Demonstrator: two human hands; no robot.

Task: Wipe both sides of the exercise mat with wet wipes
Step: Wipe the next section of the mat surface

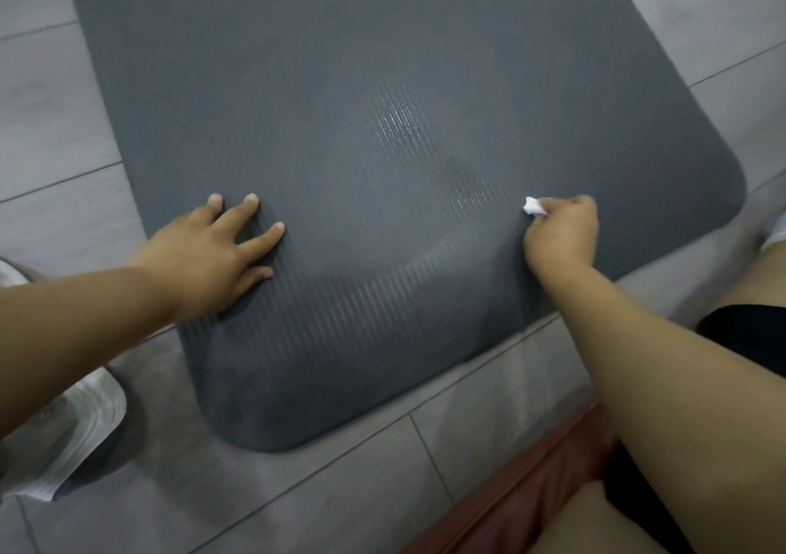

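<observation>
A dark grey ribbed exercise mat (383,86) lies flat on the tiled floor and runs away from me toward the top of the view. Its near end has rounded corners. My left hand (212,251) presses flat on the mat near its left edge, fingers spread and straight. My right hand (561,234) is curled round a small crumpled white wet wipe (532,206) and holds it down on the mat near the right side. Wet shiny streaks show on the mat's ribs just left of and above the wipe.
Grey floor tiles (340,490) surround the mat. A white and grey shoe (64,434) sits at the lower left beside the mat. My bare legs, black shorts and a reddish-brown cushion (523,498) fill the lower right corner.
</observation>
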